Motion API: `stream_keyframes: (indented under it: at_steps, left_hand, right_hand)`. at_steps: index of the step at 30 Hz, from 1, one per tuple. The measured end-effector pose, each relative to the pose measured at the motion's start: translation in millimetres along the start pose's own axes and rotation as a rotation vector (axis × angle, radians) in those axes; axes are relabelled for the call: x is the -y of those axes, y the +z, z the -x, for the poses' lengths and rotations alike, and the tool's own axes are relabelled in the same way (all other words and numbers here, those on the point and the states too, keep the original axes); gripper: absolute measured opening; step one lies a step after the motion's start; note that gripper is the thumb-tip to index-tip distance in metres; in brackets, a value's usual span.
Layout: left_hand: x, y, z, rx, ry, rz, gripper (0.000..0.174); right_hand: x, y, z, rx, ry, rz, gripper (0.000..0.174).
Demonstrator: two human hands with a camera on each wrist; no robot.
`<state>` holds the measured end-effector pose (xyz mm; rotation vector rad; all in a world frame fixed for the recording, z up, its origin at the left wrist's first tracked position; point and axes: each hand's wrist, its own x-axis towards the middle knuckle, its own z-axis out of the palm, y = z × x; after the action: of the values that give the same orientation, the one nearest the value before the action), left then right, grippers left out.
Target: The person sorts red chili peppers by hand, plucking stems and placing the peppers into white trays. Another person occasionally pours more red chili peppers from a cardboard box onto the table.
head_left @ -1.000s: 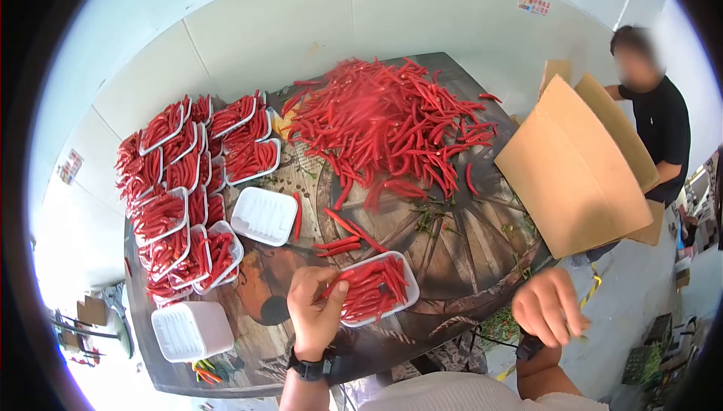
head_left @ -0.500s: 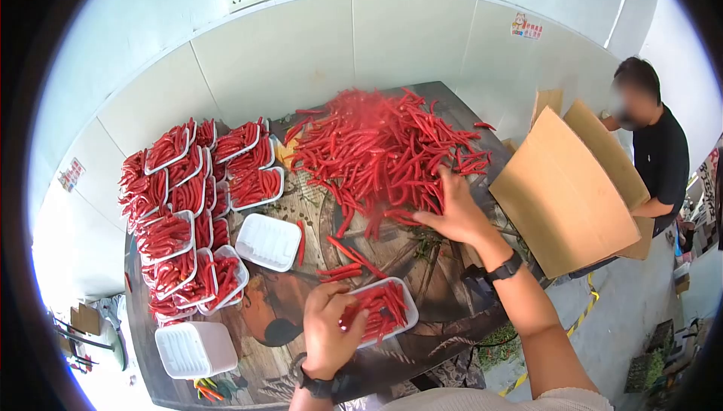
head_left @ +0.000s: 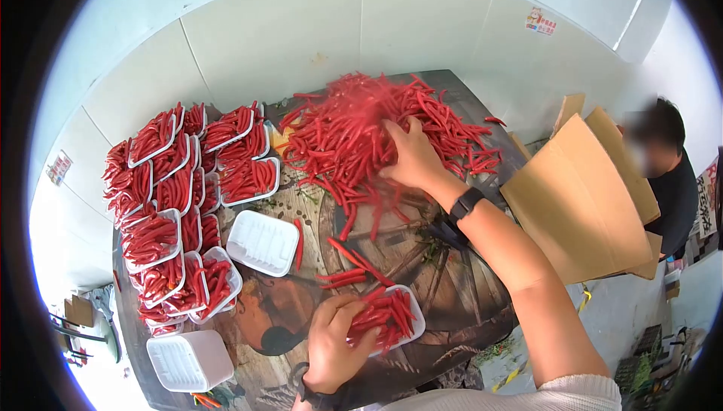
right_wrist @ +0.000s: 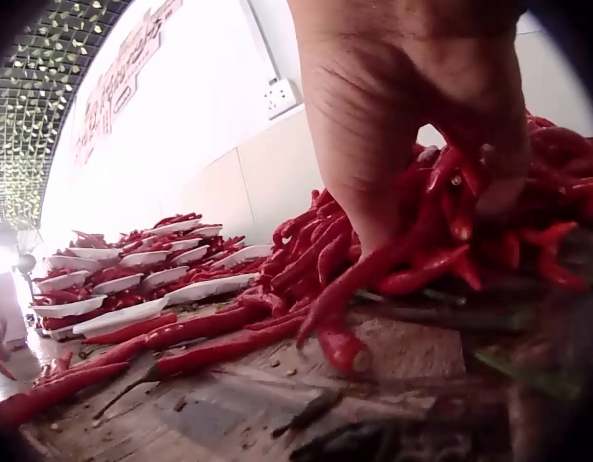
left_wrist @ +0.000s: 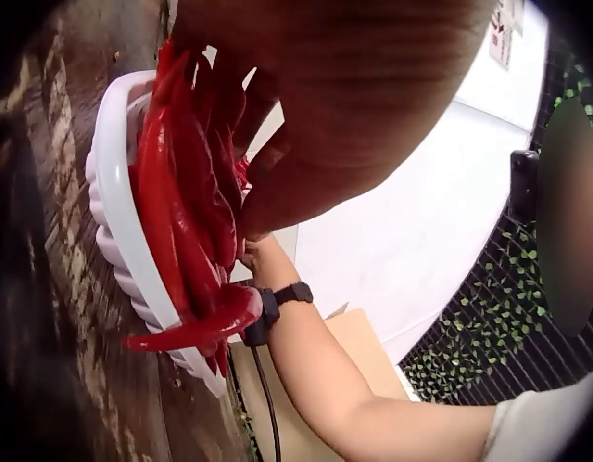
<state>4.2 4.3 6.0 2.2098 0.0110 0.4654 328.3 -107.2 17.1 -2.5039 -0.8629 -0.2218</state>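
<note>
Red chili peppers (head_left: 395, 313) fill a white plastic tray (head_left: 418, 320) near the table's front edge. My left hand (head_left: 331, 347) lies over the left side of that tray, fingers and thumb curled about some chilies. In the left wrist view, long chilies (left_wrist: 166, 192) lie lengthwise in the tray under this hand, and one juts across the rim. Farther back, my right hand (head_left: 416, 156) reaches into a large heap of red chilies (head_left: 324, 147). The right wrist view shows chilies between its thumb and fingers; the fingertips are partly buried.
Filled trays (head_left: 154, 238) are stacked along the table's left side. A white tray (head_left: 260, 243) showing its ribbed inside lies beside loose chilies (head_left: 343, 279). Stacked white trays (head_left: 188, 362) stand front left. A cardboard box (head_left: 580, 200) and a person (head_left: 670, 192) are at right.
My right hand has gone from the front right to the heap, then farther left into it. My left hand stays at the tray. The person behind the box has bent lower.
</note>
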Motion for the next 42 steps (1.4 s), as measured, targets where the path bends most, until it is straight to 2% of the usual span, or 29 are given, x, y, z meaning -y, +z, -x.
stream_keyframes:
  at_steps: [5, 8, 12, 14, 15, 16, 18, 20, 22, 23, 24, 26, 27, 29, 30, 32, 33, 35, 36, 38, 40, 42]
  left_hand:
    - [5.2, 0.7, 1.4, 0.020, -0.061, 0.050, 0.044]
    - [7.5, -0.9, -0.5, 0.032, -0.043, 0.044, 0.045]
    - [4.4, -2.1, -4.1, 0.050, 0.022, 0.015, 0.055]
    - [7.1, -2.1, -3.3, 0.009, -0.057, 0.096, 0.055]
    - [13.1, 1.1, 5.4, 0.035, -0.121, 0.073, 0.069]
    - [13.2, 0.1, 3.3, 0.042, -0.109, 0.075, 0.069]
    - [8.6, -3.2, -1.2, 0.020, -0.076, 0.024, 0.060]
    - [9.2, -2.7, -1.9, 0.047, -0.073, 0.048, 0.058]
    - [12.1, -1.3, 0.8, 0.045, -0.060, 0.029, 0.058]
    - [14.4, 0.1, 3.8, 0.050, -0.071, 0.018, 0.058]
    - [14.6, 1.1, 2.6, 0.051, -0.063, 0.022, 0.058]
    - [13.2, -0.5, 1.9, 0.056, -0.061, 0.055, 0.057]
    - [10.6, -2.7, 0.8, 0.055, -0.056, 0.052, 0.057]
    - [5.5, -6.2, -2.1, 0.062, -0.101, 0.068, 0.055]
    - [7.0, -5.6, -0.5, 0.053, -0.093, 0.060, 0.055]
    - [12.6, -2.0, 4.7, 0.063, -0.109, 0.046, 0.055]
    - [12.7, -2.2, 4.0, 0.060, -0.080, 0.022, 0.054]
    - [10.7, -2.4, 3.3, 0.066, -0.105, 0.031, 0.054]
    - [9.4, -2.5, 4.4, 0.075, -0.133, 0.045, 0.053]
    - [8.5, -2.1, 2.5, 0.076, -0.104, 0.032, 0.053]
    - [7.6, -0.9, 2.2, 0.085, -0.069, 0.019, 0.052]
    - [7.7, -0.7, 2.9, 0.099, -0.103, 0.019, 0.052]
  right_hand:
    - [3.2, 10.9, -49.4, 0.045, 0.036, -0.025, 0.096]
    - [3.0, 15.8, -79.4, 0.053, 0.041, -0.045, 0.094]
    - [-11.8, 27.2, -119.3, -0.005, -0.002, -0.112, 0.088]
    - [-25.9, 25.7, -137.9, -0.087, -0.201, -0.327, 0.083]
    - [-27.7, 12.9, -138.9, -0.061, -0.125, -0.402, 0.077]
    - [-30.4, -5.3, -137.4, -0.073, -0.119, -0.397, 0.077]
    - [-44.4, -42.2, -128.1, 0.029, -0.061, -0.293, 0.067]
    - [-61.5, -65.2, -107.7, -0.180, 0.167, -0.245, 0.051]
    - [-101.8, -57.4, -88.7, -0.652, 0.342, -0.034, 0.045]
    - [-116.9, -57.8, -78.8, -0.718, 0.486, -0.021, 0.048]
    - [-127.1, -57.2, -73.0, -0.725, 0.486, -0.016, 0.048]
    - [-143.1, -51.1, -62.9, -0.719, 0.862, 0.063, 0.056]
    - [-149.3, -47.1, -61.0, -0.725, 0.861, 0.059, 0.056]
    - [-160.7, -36.8, -64.3, -0.588, 0.961, 0.150, 0.061]
    - [-173.9, -29.9, -67.0, -0.597, 0.954, 0.140, 0.061]
    - [-206.1, -17.0, -76.1, -0.463, 0.809, 0.145, 0.055]
    - [-219.5, -12.0, -78.7, -0.467, 0.806, 0.136, 0.055]
    - [-237.6, -4.7, -79.0, -0.190, 0.582, 0.208, 0.054]
    - [-225.6, -4.9, -77.7, -0.179, 0.582, 0.207, 0.054]
    - [-178.6, -12.2, -80.4, -0.229, 0.626, -0.156, 0.056]
    - [-166.4, -0.1, -87.4, -0.182, 0.609, -0.167, 0.053]
    - [-155.8, 12.6, -90.0, -0.229, 0.406, -0.556, 0.046]
